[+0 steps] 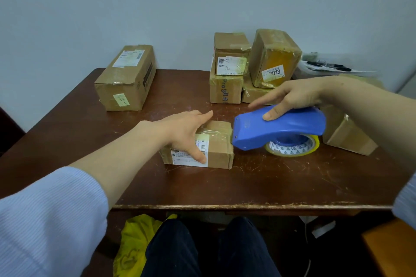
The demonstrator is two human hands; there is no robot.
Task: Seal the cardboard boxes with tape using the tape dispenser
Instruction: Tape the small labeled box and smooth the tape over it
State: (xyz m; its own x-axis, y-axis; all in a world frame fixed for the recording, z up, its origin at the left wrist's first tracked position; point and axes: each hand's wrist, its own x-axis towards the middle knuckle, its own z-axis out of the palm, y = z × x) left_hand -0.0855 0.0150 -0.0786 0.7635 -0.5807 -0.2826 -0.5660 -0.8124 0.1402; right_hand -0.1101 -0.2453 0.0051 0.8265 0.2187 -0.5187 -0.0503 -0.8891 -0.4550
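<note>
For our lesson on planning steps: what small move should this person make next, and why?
Probably push the tape dispenser against the right end of the small box to stick the tape down: the right hand holds its nose at that end, and the left hand steadies the box.

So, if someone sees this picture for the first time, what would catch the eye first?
The bright blue tape dispenser near the middle of the table stands out most; the right hand grips it, its nose at the right end of a small box. The left hand rests on that box, fingers straight. At the back, taped boxes are piled on the right and a long box lies on the left.
</note>
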